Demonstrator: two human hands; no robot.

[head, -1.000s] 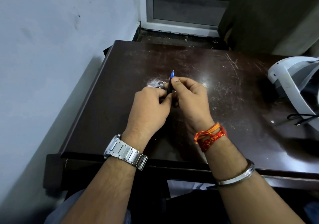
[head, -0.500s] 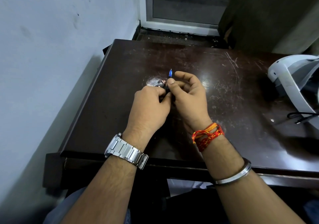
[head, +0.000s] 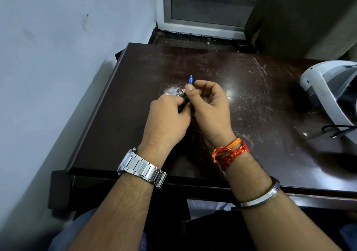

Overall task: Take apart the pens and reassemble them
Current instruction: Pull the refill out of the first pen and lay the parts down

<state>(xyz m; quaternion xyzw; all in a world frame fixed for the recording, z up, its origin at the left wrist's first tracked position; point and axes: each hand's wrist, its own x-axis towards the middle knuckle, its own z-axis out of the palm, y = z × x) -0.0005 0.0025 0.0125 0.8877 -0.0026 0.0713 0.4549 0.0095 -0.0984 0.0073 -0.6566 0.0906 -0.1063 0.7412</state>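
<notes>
A pen (head: 190, 80) with a blue tip points away from me above the middle of the dark table (head: 135, 88). My left hand (head: 167, 121) grips its dark lower barrel, mostly hidden in the fist. My right hand (head: 209, 105) pinches the pen just below the blue tip with thumb and forefinger, its other fingers curled loosely. Both hands touch each other around the pen.
A white and grey headset (head: 328, 92) with a black cable (head: 336, 131) lies at the table's right edge. A pale wall (head: 48, 76) runs close along the table's left side. A small shiny patch (head: 173, 91) lies just beyond my left hand.
My right hand's fingers have opened a little and slid down from the tip, so more of the blue tip shows. My left hand has stayed in place.
</notes>
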